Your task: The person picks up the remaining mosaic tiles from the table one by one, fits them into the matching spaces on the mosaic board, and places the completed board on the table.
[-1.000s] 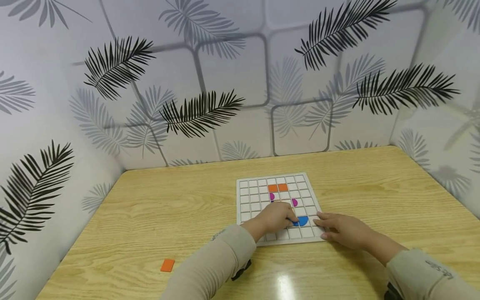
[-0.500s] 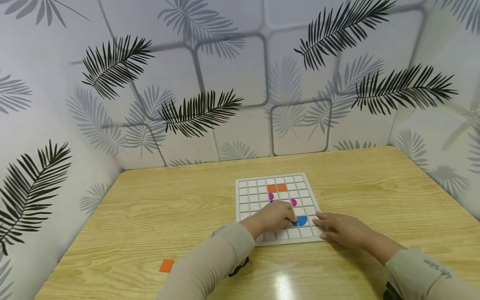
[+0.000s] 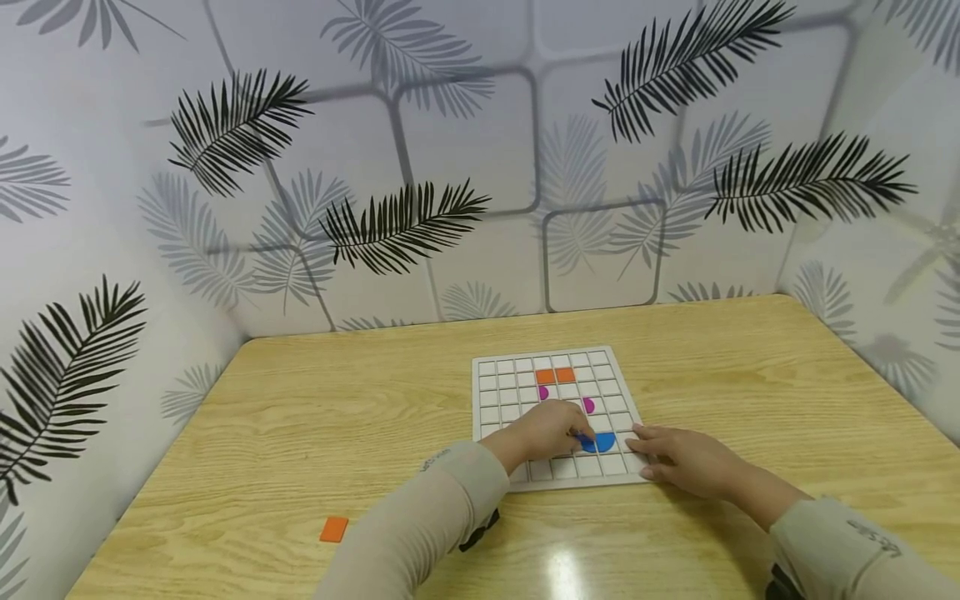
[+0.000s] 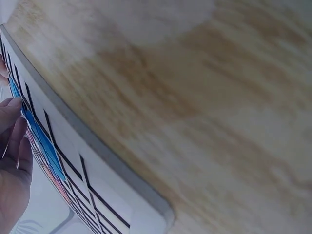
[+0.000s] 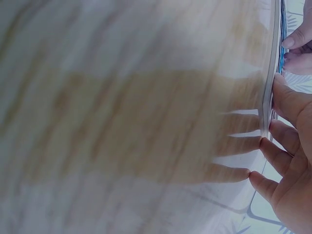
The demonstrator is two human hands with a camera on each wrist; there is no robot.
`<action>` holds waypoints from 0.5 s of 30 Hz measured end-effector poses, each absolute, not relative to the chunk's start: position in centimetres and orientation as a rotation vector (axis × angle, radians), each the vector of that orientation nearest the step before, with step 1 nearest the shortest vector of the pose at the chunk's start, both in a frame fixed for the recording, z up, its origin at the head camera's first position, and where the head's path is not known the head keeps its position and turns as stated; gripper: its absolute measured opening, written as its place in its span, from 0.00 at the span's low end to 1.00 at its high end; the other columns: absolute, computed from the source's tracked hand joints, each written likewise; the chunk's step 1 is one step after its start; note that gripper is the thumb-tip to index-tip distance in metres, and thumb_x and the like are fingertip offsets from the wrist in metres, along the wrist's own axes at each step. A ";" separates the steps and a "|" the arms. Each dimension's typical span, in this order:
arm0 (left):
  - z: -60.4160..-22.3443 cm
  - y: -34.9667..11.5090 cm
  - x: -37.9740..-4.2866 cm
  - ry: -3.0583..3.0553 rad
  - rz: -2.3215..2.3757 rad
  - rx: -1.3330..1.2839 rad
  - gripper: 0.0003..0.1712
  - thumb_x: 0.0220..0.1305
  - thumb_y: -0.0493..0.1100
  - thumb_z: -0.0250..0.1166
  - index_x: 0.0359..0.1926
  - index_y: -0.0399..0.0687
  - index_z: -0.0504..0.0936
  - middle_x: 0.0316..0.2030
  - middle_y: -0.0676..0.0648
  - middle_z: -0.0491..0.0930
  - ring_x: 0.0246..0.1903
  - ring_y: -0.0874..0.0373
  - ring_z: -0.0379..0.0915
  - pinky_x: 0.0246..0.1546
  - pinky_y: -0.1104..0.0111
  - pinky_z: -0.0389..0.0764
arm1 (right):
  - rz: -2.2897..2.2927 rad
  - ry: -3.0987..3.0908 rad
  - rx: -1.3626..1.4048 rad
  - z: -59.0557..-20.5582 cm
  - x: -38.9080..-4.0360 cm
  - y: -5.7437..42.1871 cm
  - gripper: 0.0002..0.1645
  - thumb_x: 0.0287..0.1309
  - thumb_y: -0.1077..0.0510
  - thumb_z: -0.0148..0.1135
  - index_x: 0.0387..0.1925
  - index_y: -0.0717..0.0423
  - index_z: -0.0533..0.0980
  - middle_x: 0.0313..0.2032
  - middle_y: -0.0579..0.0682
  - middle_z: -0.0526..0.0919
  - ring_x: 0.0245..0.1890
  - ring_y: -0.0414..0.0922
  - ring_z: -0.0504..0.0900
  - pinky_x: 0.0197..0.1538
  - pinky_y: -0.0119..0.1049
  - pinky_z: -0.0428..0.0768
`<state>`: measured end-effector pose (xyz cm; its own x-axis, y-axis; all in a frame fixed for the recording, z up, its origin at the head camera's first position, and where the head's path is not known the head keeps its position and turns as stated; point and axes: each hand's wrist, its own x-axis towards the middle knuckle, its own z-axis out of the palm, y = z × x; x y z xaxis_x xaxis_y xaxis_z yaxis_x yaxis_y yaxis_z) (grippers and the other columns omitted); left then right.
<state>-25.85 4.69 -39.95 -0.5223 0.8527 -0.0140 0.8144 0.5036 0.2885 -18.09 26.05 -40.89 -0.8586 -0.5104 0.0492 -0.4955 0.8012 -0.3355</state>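
Head view: the left hand is pinching a flat, blue, plastic-looking rounded tile on the white gridded board, the right hand is touching the board's side with spread fingers, and the tile, probably light and stiff, is inviting a grip at its rim.

The table has a yellowish wood top with fine streaks of grain, and its two far corners are rounded. On its near part there is one bright light reflection. Behind it stands the back wall, which is pale and carries black feather-like leaves, softer grey leaves and grey outlines of squares with rounded corners. The left wall bears similar leaves, the largest of them black. The right wall shows faint grey leaves.
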 end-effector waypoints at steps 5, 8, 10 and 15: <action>-39.8 4.6 -25.6 2.579 0.461 1.315 0.14 0.53 0.37 0.61 0.43 0.45 0.79 0.38 0.52 0.76 0.36 0.66 0.72 0.36 0.80 0.69 | -0.540 2.933 -0.813 -40.9 -18.1 25.9 0.26 0.52 0.49 0.56 0.49 0.61 0.72 0.53 0.61 0.68 0.51 0.59 0.66 0.49 0.52 0.64; -39.7 4.4 -25.5 2.584 0.501 1.258 0.14 0.54 0.38 0.61 0.44 0.46 0.79 0.39 0.53 0.76 0.37 0.65 0.71 0.37 0.79 0.69 | -0.545 2.934 -0.808 -40.9 -18.0 25.9 0.26 0.52 0.49 0.56 0.49 0.61 0.72 0.53 0.61 0.68 0.51 0.59 0.66 0.50 0.52 0.64; -39.6 4.3 -25.5 2.588 0.523 1.231 0.14 0.54 0.39 0.61 0.44 0.47 0.78 0.40 0.54 0.76 0.38 0.65 0.71 0.38 0.78 0.69 | -0.541 2.941 -0.815 -40.9 -18.0 25.9 0.26 0.52 0.50 0.56 0.49 0.61 0.72 0.53 0.61 0.68 0.51 0.59 0.66 0.49 0.52 0.64; -39.3 3.7 -25.3 2.595 0.575 1.221 0.14 0.54 0.41 0.61 0.44 0.47 0.78 0.41 0.55 0.76 0.38 0.65 0.70 0.37 0.79 0.68 | -0.533 2.952 -0.825 -40.9 -18.0 26.0 0.25 0.52 0.50 0.56 0.49 0.62 0.72 0.52 0.61 0.68 0.51 0.59 0.66 0.49 0.52 0.64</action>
<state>-25.31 3.74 -39.28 -0.6321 0.7744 -0.0281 0.6901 0.5791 0.4341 -18.00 25.99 -40.88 -0.8588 -0.5085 0.0617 -0.4980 0.8006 -0.3333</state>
